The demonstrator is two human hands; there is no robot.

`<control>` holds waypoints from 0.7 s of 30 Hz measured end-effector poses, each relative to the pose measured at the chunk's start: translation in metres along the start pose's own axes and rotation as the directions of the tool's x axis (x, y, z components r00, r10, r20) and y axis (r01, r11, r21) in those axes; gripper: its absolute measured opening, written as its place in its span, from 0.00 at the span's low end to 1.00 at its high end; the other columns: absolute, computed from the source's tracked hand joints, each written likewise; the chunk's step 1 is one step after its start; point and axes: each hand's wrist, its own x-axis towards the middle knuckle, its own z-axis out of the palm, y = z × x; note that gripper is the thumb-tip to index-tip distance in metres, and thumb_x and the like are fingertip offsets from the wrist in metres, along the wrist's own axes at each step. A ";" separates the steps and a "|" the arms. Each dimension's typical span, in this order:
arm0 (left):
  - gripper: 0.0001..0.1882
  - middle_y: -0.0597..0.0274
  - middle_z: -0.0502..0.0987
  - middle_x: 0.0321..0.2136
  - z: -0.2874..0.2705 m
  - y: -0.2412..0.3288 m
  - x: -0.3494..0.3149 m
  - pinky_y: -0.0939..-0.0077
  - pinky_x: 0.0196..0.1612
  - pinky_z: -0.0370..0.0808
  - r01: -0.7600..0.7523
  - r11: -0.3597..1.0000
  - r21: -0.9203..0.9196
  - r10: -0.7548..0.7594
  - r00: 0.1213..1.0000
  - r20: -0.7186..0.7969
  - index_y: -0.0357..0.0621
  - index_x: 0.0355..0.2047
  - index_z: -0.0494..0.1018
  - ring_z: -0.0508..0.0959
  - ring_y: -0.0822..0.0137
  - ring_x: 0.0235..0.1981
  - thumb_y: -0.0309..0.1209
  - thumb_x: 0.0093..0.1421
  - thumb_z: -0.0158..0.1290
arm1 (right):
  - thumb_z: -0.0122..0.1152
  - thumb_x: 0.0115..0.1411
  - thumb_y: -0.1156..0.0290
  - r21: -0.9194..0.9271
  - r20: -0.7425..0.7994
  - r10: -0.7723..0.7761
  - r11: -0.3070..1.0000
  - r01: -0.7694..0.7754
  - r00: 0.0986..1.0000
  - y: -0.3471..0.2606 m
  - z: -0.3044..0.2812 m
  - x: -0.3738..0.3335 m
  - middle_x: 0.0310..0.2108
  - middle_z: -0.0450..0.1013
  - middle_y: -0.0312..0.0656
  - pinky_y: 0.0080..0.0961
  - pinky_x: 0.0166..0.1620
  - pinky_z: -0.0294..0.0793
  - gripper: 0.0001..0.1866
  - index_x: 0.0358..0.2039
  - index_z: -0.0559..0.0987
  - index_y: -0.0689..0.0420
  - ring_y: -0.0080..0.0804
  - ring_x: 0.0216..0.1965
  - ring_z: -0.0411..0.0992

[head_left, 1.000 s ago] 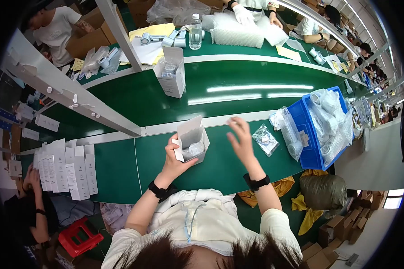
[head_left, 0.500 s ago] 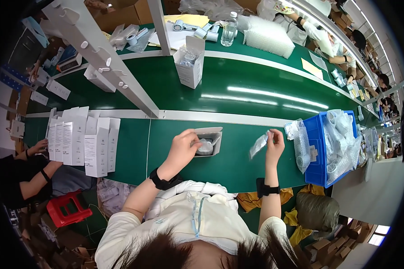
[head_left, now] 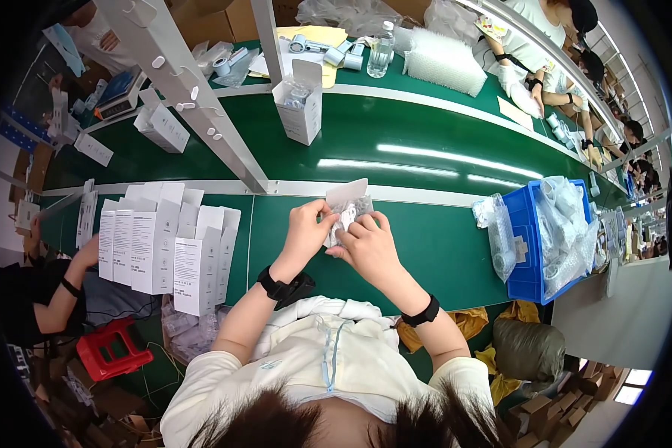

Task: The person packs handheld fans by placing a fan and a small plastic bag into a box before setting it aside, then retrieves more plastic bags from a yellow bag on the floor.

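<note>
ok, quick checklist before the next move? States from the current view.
1. Left hand at the box: ok, fingers by its open mouth.
2. Right hand at the packet: ok, fingers on or right by it.
3. Packet fully inside the box: cannot tell, the fingers hide part of it.
4. Box shut: not ok, a flap stands up.
5. White boxes apart from the hands: ok, upright to the left.
6. Blue bin away from the hands: ok, to the right, with bubble-wrapped items in it.
</note>
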 end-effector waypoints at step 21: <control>0.07 0.56 0.72 0.16 0.001 -0.008 -0.003 0.77 0.21 0.63 -0.077 0.995 -0.056 0.077 0.997 -0.006 0.35 0.21 0.68 0.69 0.68 0.17 0.24 0.46 0.56 | 0.60 0.47 0.72 0.163 0.002 0.112 0.980 -0.111 0.994 0.007 -0.016 0.005 0.21 0.69 0.40 0.23 0.32 0.67 0.05 0.23 0.73 0.57 0.33 0.23 0.67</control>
